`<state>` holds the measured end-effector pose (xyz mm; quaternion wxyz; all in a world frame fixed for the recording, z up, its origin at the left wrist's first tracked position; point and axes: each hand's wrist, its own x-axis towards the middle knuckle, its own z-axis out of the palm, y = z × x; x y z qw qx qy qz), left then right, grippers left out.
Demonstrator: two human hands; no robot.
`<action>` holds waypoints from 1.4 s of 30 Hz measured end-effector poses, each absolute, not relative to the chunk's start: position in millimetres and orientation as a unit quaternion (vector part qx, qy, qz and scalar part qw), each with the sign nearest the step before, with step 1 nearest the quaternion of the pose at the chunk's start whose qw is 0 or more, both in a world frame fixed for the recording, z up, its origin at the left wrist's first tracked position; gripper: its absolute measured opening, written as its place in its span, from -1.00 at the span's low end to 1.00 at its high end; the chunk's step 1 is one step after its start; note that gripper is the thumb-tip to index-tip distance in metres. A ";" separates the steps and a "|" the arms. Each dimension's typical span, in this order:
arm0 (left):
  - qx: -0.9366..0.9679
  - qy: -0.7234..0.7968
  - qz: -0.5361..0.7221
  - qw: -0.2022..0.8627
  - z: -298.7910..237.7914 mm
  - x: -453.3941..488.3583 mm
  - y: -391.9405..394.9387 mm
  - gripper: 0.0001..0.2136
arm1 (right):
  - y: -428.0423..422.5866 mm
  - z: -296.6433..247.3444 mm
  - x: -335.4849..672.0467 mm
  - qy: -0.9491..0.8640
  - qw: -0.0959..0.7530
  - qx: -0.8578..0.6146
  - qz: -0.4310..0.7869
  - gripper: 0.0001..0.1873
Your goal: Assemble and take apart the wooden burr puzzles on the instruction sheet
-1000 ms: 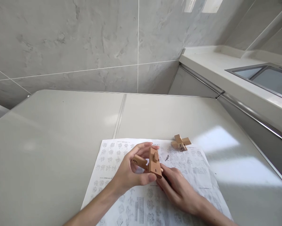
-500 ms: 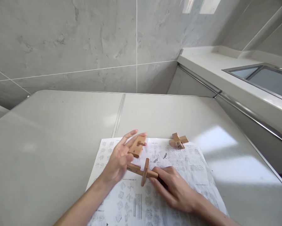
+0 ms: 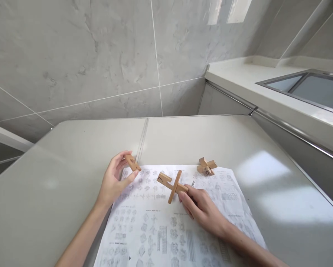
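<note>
My left hand (image 3: 113, 181) pinches a single notched wooden block (image 3: 132, 162) at the sheet's top-left corner. My right hand (image 3: 201, 209) grips one end of a wooden cross (image 3: 172, 183) made of two interlocked blocks, held just above the printed instruction sheet (image 3: 180, 230). One block of the cross bears a dark marking near its left end. A second small wooden cross (image 3: 206, 166) lies untouched on the sheet's top-right corner.
The sheet lies on a pale grey table (image 3: 57, 185) with a seam down its middle. Grey tiled wall stands behind. To the right runs a higher white counter (image 3: 266, 89) with a steel sink (image 3: 308, 87).
My left hand has pulled one block out of the assembly and carried it left to the sheet's corner. The right hand keeps the remaining two-block cross. The view tilted slightly.
</note>
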<state>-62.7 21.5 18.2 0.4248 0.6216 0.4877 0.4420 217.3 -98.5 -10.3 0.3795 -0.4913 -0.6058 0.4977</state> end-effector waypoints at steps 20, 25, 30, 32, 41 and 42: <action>0.803 0.535 0.167 0.202 13.8 -119.4 12.9 -0.26 | -98.5 -9.2 216.2 -0.628 0.382 -0.474 0.484 -0.56; 0.826 0.521 0.130 0.171 9.4 -122.5 13.4 -0.21 | -97.5 -7.8 215.7 -0.630 0.382 -0.473 0.483 -0.56; 0.819 0.514 0.189 0.170 19.4 -109.2 -2.0 -0.28 | -96.5 -7.8 215.5 -0.629 0.384 -0.470 0.485 -0.55; 0.814 0.505 0.218 0.189 25.8 -98.7 -11.0 -0.44 | -96.3 -7.2 216.4 -0.629 0.384 -0.463 0.492 -0.55; 0.712 0.403 0.167 0.550 51.7 -39.9 -36.9 -0.60 | -96.6 3.2 224.4 -0.583 0.363 -0.350 0.637 -0.50; 0.695 0.411 0.166 0.566 53.7 -34.9 -38.9 -0.60 | -96.5 3.8 225.0 -0.575 0.362 -0.333 0.654 -0.50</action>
